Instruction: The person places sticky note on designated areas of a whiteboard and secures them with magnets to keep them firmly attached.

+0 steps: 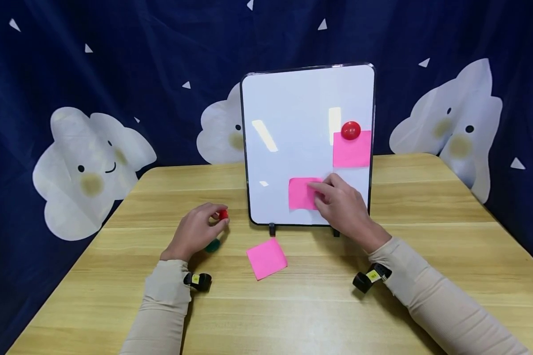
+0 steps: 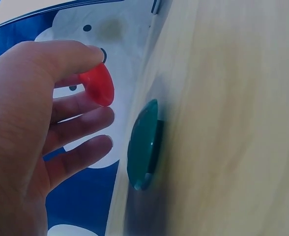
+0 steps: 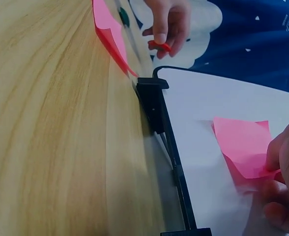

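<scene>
My left hand [image 1: 196,230] pinches a round red magnet [image 2: 99,84] between thumb and fingers, above the table left of the whiteboard [image 1: 293,123]. Just below that hand, a green magnet [image 2: 143,145] lies on the wood. With thumb and fingers, my right hand [image 1: 344,206] pinches the right edge of a pink sticky note [image 1: 301,193] at the board's lower part. In the right wrist view this note [image 3: 243,145] bends a little, its lower edge lifted off the white surface. Higher up, another red magnet [image 1: 351,130] sits on the top edge of a second pink note [image 1: 353,150].
A third pink sticky note [image 1: 267,259] lies on the table [image 1: 311,310] in front of the board, one edge curled. Black feet [image 1: 272,230] hold the whiteboard upright. Behind the table hangs a dark blue curtain [image 1: 169,44] with cloud faces.
</scene>
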Motion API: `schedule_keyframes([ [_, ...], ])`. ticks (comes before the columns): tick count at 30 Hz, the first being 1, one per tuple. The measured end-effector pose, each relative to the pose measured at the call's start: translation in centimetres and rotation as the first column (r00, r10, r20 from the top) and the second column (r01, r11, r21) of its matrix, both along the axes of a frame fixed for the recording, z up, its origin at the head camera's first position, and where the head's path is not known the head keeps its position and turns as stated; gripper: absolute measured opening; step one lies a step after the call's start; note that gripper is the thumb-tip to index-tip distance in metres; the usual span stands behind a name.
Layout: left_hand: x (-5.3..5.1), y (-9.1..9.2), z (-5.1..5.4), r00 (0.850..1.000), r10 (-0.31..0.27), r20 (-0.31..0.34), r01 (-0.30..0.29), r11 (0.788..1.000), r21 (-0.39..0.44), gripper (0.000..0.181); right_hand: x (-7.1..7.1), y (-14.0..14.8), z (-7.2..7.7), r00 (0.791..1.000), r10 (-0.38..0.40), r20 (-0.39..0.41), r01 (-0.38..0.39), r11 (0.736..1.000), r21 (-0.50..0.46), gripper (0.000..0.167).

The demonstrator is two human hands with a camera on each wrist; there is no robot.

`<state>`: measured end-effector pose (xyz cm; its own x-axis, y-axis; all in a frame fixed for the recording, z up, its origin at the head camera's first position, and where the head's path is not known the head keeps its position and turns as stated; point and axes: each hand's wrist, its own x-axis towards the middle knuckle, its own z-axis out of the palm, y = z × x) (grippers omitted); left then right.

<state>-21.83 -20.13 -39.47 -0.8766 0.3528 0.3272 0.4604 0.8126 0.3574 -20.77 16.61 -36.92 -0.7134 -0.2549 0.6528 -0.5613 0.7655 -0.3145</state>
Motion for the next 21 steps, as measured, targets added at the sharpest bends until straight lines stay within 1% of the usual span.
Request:
schedule_keyframes([
  [6,0.01,0.01,0.01,1.000,0.000,0.007,0.000,1.000,0.015,0.037,-0.01,-0.04,0.26,0.999,-0.011,0.034,0.009,0.999,0.042,0.030],
  [12,0.02,0.15,-0.06,1.000,-0.011,0.013,0.011,0.999,0.030,0.036,0.02,-0.05,0.32,0.998,-0.026,0.058,0.022,0.998,0.059,0.031],
  [17,0.01,0.45,-0.04,1.000,-0.009,-0.004,0.009,0.999,0.047,0.037,0.03,0.00,0.24,0.998,-0.025,0.058,0.021,0.998,0.057,0.031],
  [21,0.05,0.87,0.09,0.999,-0.020,-0.031,0.023,0.997,0.080,0.036,0.07,0.09,0.20,0.999,-0.012,0.034,0.010,0.999,0.047,0.030],
])
